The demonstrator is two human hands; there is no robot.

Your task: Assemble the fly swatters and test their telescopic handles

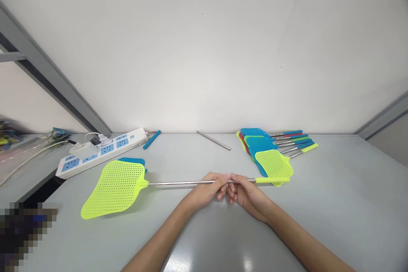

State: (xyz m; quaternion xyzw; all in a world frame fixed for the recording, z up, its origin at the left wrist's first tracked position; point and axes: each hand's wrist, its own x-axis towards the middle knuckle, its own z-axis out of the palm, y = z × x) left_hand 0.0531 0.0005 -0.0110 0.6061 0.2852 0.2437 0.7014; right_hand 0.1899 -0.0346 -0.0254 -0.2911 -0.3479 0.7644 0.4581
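Note:
Both my hands grip one yellow-green fly swatter (116, 187) by its metal rod, held level just over the table. My left hand (208, 189) is closed on the rod, thumb on top. Right beside it, my right hand (247, 195) pinches the same rod, close to the yellow-green handle. The perforated paddle points left and the handle points right. Behind the paddle, a blue swatter head (134, 161) lies partly hidden. A stack of blue, yellow-green and red fly swatters (259, 146) lies at the back right, handles pointing right.
A white power strip (105, 151) with plugs in it lies at the left. Next to it rests a blue handle (152, 140). A loose metal rod (213, 140) lies near the wall. Plastic-wrapped items (28, 142) are at the far left. The grey table (344, 204) meets a white wall.

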